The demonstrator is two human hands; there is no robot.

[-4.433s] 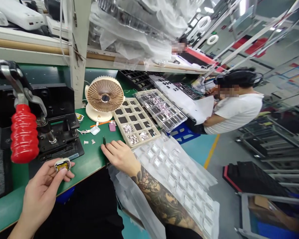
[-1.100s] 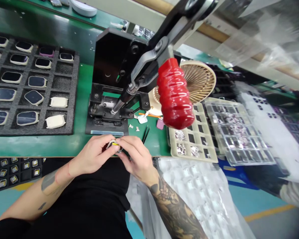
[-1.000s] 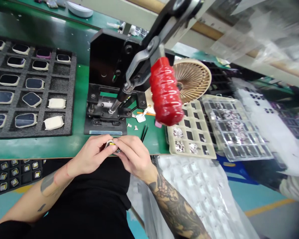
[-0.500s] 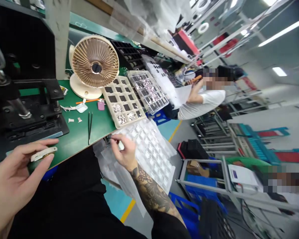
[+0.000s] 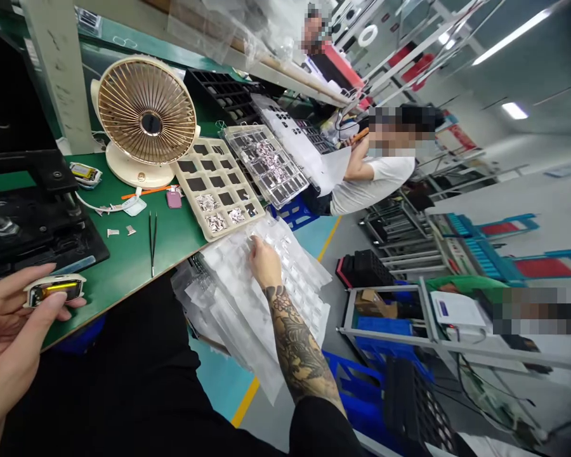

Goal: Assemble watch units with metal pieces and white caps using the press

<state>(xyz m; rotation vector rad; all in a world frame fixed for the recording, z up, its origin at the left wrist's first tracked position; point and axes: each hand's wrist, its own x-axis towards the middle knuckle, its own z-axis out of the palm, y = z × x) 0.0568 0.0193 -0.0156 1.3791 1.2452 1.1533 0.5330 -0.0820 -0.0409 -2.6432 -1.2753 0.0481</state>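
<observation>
My left hand (image 5: 14,339) grips a small white-rimmed electronic casing (image 5: 78,284), its open side showing a yellow and dark inside, at the bench's front edge. My right hand (image 5: 266,263) reaches over a white plastic sheet (image 5: 228,257) on a stack of trays with rows of small pieces. Its fingertips are pinched together; what they hold, if anything, is hidden. Black tweezers (image 5: 153,247) lie on the green bench (image 5: 124,263) between the hands. Near them are two small metallic parts (image 5: 131,230) and a purple piece (image 5: 174,198).
A cream fan (image 5: 147,114) stands behind a beige compartment box (image 5: 204,225) of small parts. Next to it lies a clear divided box (image 5: 278,165). A black press (image 5: 42,216) fills the left. A similar casing (image 5: 85,174) lies beside the fan. A co-worker (image 5: 375,181) sits beyond.
My right hand has moved away from the bench edge, further over the sheet. My left hand has tilted the casing so its inside faces me. The view has shifted slightly right.
</observation>
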